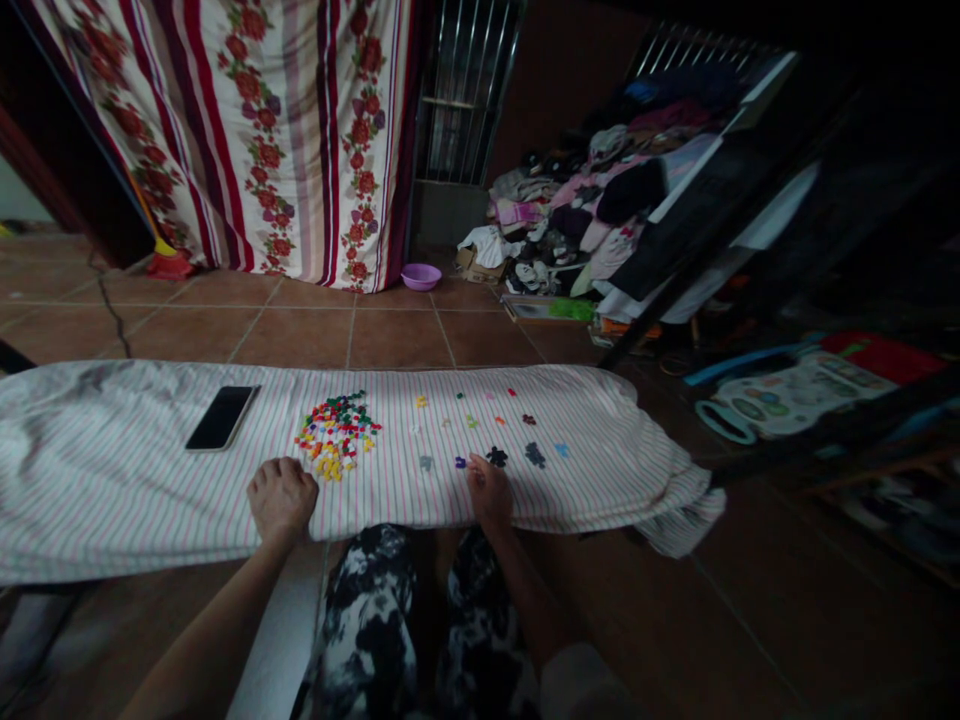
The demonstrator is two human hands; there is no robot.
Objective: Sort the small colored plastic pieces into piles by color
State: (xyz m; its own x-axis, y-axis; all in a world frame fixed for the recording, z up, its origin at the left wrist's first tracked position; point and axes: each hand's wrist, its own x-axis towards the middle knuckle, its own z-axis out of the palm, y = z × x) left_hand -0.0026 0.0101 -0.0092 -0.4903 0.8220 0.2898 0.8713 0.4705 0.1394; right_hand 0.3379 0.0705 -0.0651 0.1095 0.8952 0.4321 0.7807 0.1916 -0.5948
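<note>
My left hand (283, 497) rests on the striped cloth (150, 480) with its fingers curled under, just left of a mixed pile of small colourful pieces (341, 430). Nothing shows in it. At the front edge, my right hand (491, 492) has its fingertips pinched together beside a few purple pieces (460, 462); whatever lies between them is too small to make out. Black pieces (496, 456) sit just beyond that hand. Around them lie small single-colour groups: grey pieces (426, 463), dark grey pieces (534, 455), blue pieces (562, 450) and yellow pieces (421, 401).
A phone (221, 418) lies left of the pile. Beyond the cloth-covered surface are a tiled floor, a floral curtain (262, 140), a purple basin (421, 277) and a red dustpan (171, 263). Heaped clothes (577, 210) fill the back right.
</note>
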